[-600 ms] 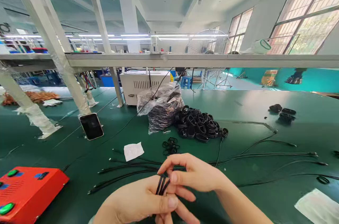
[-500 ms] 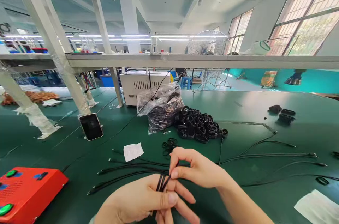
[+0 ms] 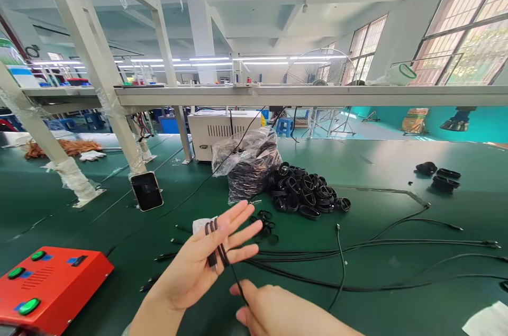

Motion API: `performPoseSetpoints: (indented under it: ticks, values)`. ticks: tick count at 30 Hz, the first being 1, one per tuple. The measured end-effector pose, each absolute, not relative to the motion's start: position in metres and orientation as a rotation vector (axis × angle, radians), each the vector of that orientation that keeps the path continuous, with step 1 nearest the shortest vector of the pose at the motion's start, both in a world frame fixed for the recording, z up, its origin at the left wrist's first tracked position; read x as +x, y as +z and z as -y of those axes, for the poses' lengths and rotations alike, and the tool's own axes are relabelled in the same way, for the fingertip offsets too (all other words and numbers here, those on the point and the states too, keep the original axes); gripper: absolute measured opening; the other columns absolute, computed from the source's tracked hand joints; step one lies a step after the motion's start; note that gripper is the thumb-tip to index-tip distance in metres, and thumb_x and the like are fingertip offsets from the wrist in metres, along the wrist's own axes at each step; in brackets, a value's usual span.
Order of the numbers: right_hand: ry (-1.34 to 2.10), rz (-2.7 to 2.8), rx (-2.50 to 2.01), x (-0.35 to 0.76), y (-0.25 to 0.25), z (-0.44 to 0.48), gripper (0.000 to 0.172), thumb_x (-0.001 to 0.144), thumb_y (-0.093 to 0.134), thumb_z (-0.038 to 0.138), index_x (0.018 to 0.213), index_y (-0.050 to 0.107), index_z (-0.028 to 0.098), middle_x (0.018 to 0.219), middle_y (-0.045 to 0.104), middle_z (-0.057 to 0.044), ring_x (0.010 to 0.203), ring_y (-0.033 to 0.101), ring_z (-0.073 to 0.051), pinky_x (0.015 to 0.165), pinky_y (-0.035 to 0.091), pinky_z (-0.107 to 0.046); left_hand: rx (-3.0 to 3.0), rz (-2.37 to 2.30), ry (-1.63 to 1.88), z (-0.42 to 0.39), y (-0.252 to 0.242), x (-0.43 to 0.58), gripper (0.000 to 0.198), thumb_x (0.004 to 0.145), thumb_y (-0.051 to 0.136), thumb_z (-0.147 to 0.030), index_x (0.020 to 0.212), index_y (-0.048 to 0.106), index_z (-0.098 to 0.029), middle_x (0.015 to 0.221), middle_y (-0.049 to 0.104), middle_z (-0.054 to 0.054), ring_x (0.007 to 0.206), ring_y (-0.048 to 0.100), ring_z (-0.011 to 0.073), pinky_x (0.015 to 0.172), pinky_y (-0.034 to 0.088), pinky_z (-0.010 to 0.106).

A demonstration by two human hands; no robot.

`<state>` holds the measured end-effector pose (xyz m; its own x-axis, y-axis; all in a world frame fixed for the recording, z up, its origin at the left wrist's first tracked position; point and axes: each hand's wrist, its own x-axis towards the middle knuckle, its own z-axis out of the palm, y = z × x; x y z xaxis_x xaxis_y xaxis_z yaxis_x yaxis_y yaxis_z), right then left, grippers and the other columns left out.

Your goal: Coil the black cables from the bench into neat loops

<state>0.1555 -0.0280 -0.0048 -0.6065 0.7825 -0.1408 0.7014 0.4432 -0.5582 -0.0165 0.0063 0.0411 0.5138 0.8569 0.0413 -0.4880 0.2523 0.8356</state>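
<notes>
A black cable (image 3: pixel 223 255) with a dark plug end is looped around my left hand (image 3: pixel 194 256). The palm faces up, the fingers are stretched out, and the loops cross thumb and fingers. Low in the view, my right hand (image 3: pixel 278 307) pinches the strand that runs down from those loops; its fingertips are partly hidden. Behind my hands, several straight black cables (image 3: pixel 301 255) lie across the green table (image 3: pixel 381 166). Just beyond my left fingertips is a small heap of black ties or rings (image 3: pixel 266 226). Part of a white paper (image 3: pixel 200 224) shows behind my left hand.
A pile of coiled black cables (image 3: pixel 304 190) sits beside a clear plastic bag (image 3: pixel 254 166) of dark items. To the left are a red box (image 3: pixel 51 288) with green buttons and a phone (image 3: pixel 146 191) leaning on a shelf post. A shelf beam (image 3: pixel 301 97) spans the table.
My right hand has moved down from above my left hand, drawing the cable strand. My left hand has risen and moved left, and its fingers have straightened out.
</notes>
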Motion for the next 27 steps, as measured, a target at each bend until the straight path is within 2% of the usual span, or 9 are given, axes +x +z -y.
performPoseSetpoints:
  ticks: [3, 6, 8, 13, 17, 20, 23, 25, 27]
  values:
    - [0.349, 2.745, -1.364, 0.158, -0.002, 0.039, 0.021, 0.091, 0.05, 0.02, 0.111, 0.057, 0.016, 0.074, 0.071, -0.005, 0.053, 0.067, -0.022, 0.039, 0.021, -0.026, 0.915, -0.625, 1.04, -0.015, 0.039, -0.017, 0.032, 0.093, 0.052, -0.016, 0.122, 0.066, -0.019, 0.15, 0.047, 0.008, 0.135, 0.044, 0.0344, 0.101, 0.052, 0.045]
    - [0.127, 2.74, -1.27, 0.164, 0.004, 0.047, 0.007, 0.091, 0.051, 0.02, 0.094, 0.057, 0.018, 0.069, 0.07, 0.0, 0.045, 0.063, -0.018, 0.037, 0.019, -0.028, 0.884, -0.721, 1.007, -0.018, 0.034, -0.012, 0.029, 0.088, 0.058, -0.013, 0.116, 0.069, -0.013, 0.142, 0.056, 0.015, 0.134, 0.046, 0.035, 0.102, 0.05, 0.047]
    - [0.07, 2.688, -1.177, 0.172, 0.012, 0.049, 0.008, 0.091, 0.053, 0.02, 0.083, 0.056, 0.019, 0.066, 0.068, 0.002, 0.044, 0.06, -0.015, 0.037, 0.021, -0.027, 0.882, -0.758, 0.964, -0.016, 0.03, -0.008, 0.029, 0.088, 0.06, -0.014, 0.115, 0.07, -0.013, 0.139, 0.058, 0.016, 0.134, 0.046, 0.0345, 0.102, 0.05, 0.047]
    - [0.18, 2.284, -1.019, 0.195, 0.031, 0.034, 0.014, 0.094, 0.054, 0.026, 0.09, 0.066, 0.023, 0.073, 0.067, 0.001, 0.065, 0.061, -0.013, 0.057, 0.039, -0.022, 0.975, -0.724, 0.684, -0.006, 0.02, -0.002, 0.029, 0.092, 0.057, -0.031, 0.113, 0.071, -0.017, 0.132, 0.064, 0.015, 0.125, 0.056, 0.0334, 0.097, 0.052, 0.046]
    - [0.338, 1.994, -0.991, 0.202, 0.029, 0.007, 0.013, 0.088, 0.063, 0.029, 0.079, 0.071, 0.024, 0.076, 0.063, -0.001, 0.076, 0.058, -0.016, 0.068, 0.045, -0.026, 1.0, -0.507, 0.447, 0.004, 0.015, 0.006, 0.041, 0.096, 0.045, -0.042, 0.115, 0.07, -0.015, 0.127, 0.067, 0.018, 0.109, 0.068, 0.0327, 0.083, 0.059, 0.042]
    - [0.626, 1.88, -0.912, 0.198, 0.022, -0.008, 0.011, 0.088, 0.062, 0.027, 0.086, 0.072, 0.022, 0.084, 0.064, -0.002, 0.078, 0.06, -0.015, 0.069, 0.048, -0.025, 0.967, -0.416, 0.437, 0.01, 0.021, 0.01, 0.045, 0.098, 0.041, -0.042, 0.116, 0.069, -0.012, 0.118, 0.072, 0.021, 0.083, 0.077, 0.0237, 0.061, 0.059, 0.023]
    - [0.756, 1.923, -0.983, 0.19, 0.019, -0.009, 0.024, 0.095, 0.047, 0.022, 0.1, 0.07, 0.022, 0.088, 0.068, -0.002, 0.078, 0.062, -0.015, 0.069, 0.047, -0.024, 0.921, -0.475, 0.677, 0.012, 0.035, 0.005, 0.04, 0.1, 0.039, -0.034, 0.115, 0.071, -0.013, 0.106, 0.077, 0.018, 0.055, 0.072, 0.0096, 0.046, 0.05, 0.011]
    - [0.772, 2.088, -1.1, 0.187, 0.019, -0.003, 0.031, 0.098, 0.039, 0.021, 0.113, 0.066, 0.024, 0.088, 0.07, -0.002, 0.076, 0.063, -0.016, 0.066, 0.046, -0.024, 0.899, -0.531, 0.817, 0.01, 0.044, -0.002, 0.037, 0.1, 0.039, -0.028, 0.121, 0.068, -0.018, 0.119, 0.072, 0.014, 0.065, 0.073, 0.0097, 0.054, 0.054, 0.012]
    - [0.709, 2.273, -1.244, 0.185, 0.02, 0.006, 0.034, 0.098, 0.04, 0.022, 0.124, 0.06, 0.025, 0.085, 0.072, -0.002, 0.069, 0.064, -0.017, 0.059, 0.042, -0.023, 0.883, -0.537, 0.893, 0.006, 0.047, -0.007, 0.035, 0.099, 0.041, -0.024, 0.126, 0.064, -0.021, 0.136, 0.062, 0.011, 0.095, 0.073, 0.0188, 0.073, 0.059, 0.02]
